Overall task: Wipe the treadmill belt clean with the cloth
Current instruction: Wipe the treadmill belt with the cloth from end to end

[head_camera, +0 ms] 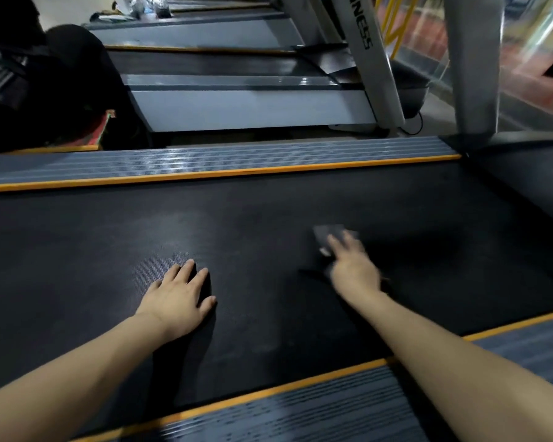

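Observation:
The black treadmill belt [253, 218] runs across the head view between two grey side rails edged in orange. My left hand [178, 298] rests flat on the belt, fingers straight and slightly spread. My right hand [351, 266] is blurred and presses with straight fingers on a dark grey cloth [328, 236] that lies on the belt. The cloth shows past the fingertips and also as a dark fold under the palm.
The far side rail [205, 162] and the near side rail [332, 406] border the belt. A grey upright post [470, 74] rises at the right. A second treadmill [237, 103] stands beyond, with a dark bag [45, 90] at the left.

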Available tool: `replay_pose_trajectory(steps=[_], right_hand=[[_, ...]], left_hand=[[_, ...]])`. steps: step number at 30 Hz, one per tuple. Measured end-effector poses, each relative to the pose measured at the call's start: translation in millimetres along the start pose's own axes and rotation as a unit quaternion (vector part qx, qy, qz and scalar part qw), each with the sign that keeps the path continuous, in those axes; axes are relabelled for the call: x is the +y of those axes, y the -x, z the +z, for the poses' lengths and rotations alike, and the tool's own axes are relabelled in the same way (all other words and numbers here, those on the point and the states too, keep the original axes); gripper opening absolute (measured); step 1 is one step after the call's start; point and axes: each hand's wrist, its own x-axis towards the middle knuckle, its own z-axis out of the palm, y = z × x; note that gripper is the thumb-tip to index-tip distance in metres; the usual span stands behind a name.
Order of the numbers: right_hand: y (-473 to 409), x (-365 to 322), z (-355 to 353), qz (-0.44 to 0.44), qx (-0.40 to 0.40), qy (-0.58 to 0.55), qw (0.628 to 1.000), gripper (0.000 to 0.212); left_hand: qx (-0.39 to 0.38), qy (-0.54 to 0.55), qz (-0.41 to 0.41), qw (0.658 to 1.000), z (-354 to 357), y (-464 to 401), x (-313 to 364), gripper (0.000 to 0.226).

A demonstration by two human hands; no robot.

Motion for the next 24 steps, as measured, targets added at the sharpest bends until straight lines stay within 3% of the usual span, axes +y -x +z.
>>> replay_pose_trajectory(steps=[2,5,7,10,12,14,16,20,24], right_hand=[[2,14,-11,0.108,-0.015,0.017,0.994,0.072],[10,-27,-2,0.142,-0.005,0.027,0.990,0.067],[20,-79,19,0.065,-0.015,0.007,0.998,0.066],[50,-144,42,-0.129,-0.037,0.004,0.991,0.070],[59,-143,43,-0.221,-0.054,-0.004,0.974,0.070],[52,-112,32,-0.257,-0.053,-0.017,0.965,0.067],[40,-66,23,-0.206,-0.017,-0.030,0.978,0.065],[32,10,-1,-0.004,0.000,0.023,1.000,0.066],[37,-27,-1,0.114,-0.001,0.010,0.993,0.062]], left_hand=[[0.002,0.014,-0.005,1.000,1,2,8,0.066],[0.006,-0.015,0.010,1.000,-1,11,16,0.056],[-0.012,-0.045,0.011,0.999,-6,17,18,0.050],[-0.041,-0.067,0.012,0.997,-14,24,22,0.050],[-0.051,-0.071,0.010,0.996,-17,31,24,0.054],[-0.056,-0.068,0.011,0.996,-19,40,28,0.057],[-0.053,-0.062,0.018,0.997,-23,48,34,0.057],[-0.061,-0.034,0.011,0.997,-31,66,45,0.056],[-0.069,0.021,-0.017,0.997,-41,79,49,0.061]])
